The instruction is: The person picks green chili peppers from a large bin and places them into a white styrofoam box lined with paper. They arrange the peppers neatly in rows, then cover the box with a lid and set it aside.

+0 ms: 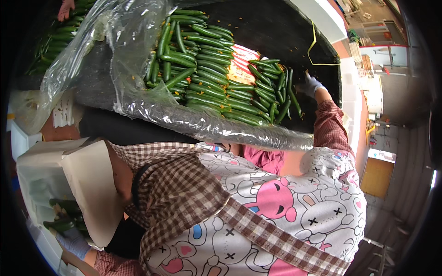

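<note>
In a light glove with bare fingertips, my left hand [313,84] reaches over the black surface [276,24], right of the smaller pile of cucumbers [265,86]. It looks empty, though partly blurred. Larger rows of cucumbers [210,69] lie further left, with small yellow flower bits scattered about. Between the piles sits a red and white printed sheet [243,63]. At the lower left, my right hand [72,241], gloved alike, is inside a box lined with pale paper [91,186]. Its fingers curl around a dark green cucumber [62,225]; other cucumbers lie beside it.
Clear plastic film [127,45] covers the surface's left part and near edge. Beyond it, a co-worker's pink-gloved hand [65,10] is over more cucumbers [57,45]. A yellow strap [312,45] lies at the far edge, near white boxes [324,17].
</note>
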`<move>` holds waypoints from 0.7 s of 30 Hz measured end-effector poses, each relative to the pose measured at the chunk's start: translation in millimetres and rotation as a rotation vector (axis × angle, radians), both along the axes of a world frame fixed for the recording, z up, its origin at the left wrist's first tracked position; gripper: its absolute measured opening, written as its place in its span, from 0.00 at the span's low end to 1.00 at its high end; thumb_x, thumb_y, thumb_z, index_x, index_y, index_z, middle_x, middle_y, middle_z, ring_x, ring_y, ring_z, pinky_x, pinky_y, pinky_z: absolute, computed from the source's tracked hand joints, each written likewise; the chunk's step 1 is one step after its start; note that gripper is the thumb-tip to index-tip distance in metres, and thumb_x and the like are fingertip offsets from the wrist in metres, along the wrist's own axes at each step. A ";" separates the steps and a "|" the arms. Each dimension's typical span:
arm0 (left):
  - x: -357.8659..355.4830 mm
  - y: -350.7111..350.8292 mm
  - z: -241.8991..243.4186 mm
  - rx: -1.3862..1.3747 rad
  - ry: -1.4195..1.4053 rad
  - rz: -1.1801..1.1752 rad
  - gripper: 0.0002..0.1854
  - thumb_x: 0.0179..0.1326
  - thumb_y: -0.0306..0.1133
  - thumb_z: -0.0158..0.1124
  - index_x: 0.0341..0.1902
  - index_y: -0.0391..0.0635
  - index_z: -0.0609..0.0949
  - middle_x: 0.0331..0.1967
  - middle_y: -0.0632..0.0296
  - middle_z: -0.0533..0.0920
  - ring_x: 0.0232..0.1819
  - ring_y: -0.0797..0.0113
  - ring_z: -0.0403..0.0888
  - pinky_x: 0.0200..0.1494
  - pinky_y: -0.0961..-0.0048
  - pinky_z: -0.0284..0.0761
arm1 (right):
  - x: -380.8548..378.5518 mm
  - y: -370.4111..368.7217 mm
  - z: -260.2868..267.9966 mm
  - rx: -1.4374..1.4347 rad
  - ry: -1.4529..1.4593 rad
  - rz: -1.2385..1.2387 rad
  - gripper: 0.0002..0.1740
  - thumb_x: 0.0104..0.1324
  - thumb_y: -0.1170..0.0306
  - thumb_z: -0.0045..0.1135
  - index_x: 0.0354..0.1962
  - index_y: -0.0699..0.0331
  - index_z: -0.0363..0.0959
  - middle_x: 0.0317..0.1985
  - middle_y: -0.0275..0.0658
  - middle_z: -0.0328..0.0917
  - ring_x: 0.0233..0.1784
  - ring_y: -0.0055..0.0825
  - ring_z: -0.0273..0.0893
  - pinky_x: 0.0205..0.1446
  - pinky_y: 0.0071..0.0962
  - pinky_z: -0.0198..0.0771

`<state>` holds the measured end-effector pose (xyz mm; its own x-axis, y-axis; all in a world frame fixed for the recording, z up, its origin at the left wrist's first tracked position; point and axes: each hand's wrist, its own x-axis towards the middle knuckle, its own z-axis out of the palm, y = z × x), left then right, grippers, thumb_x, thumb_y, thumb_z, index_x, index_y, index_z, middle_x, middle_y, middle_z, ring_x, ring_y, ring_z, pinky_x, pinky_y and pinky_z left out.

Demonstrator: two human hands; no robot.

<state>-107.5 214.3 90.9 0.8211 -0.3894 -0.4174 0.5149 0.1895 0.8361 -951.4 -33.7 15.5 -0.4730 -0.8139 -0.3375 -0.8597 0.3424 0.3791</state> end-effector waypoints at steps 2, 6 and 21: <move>12.9 19.5 -0.7 0.099 -0.159 -0.096 0.35 0.75 0.53 0.39 0.69 0.31 0.65 0.68 0.44 0.68 0.71 0.53 0.63 0.76 0.58 0.51 | 75.6 -36.8 25.4 -0.231 -0.795 0.121 0.31 0.66 0.60 0.61 0.64 0.61 0.65 0.57 0.46 0.76 0.60 0.37 0.74 0.64 0.34 0.68; 15.4 58.5 -14.8 0.839 -0.971 -0.552 0.21 0.73 0.36 0.44 0.63 0.41 0.74 0.57 0.57 0.80 0.55 0.62 0.77 0.59 0.67 0.69 | 334.3 -79.9 80.0 -0.229 -1.695 0.499 0.26 0.69 0.67 0.56 0.62 0.69 0.68 0.37 0.31 0.77 0.38 0.17 0.70 0.43 0.20 0.69; -36.6 54.9 -37.4 -0.213 -0.262 -0.177 0.42 0.68 0.59 0.53 0.70 0.34 0.62 0.63 0.46 0.70 0.63 0.55 0.71 0.65 0.60 0.69 | 728.2 121.6 60.3 0.942 -1.520 0.904 0.35 0.67 0.62 0.57 0.68 0.67 0.58 0.45 0.47 0.79 0.46 0.31 0.79 0.50 0.30 0.74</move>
<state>-144.1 269.2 53.5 0.8015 -0.5902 -0.0962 0.3291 0.3009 0.8951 -223.2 87.9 75.8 0.9261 0.0305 -0.3760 -0.3695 -0.1269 -0.9205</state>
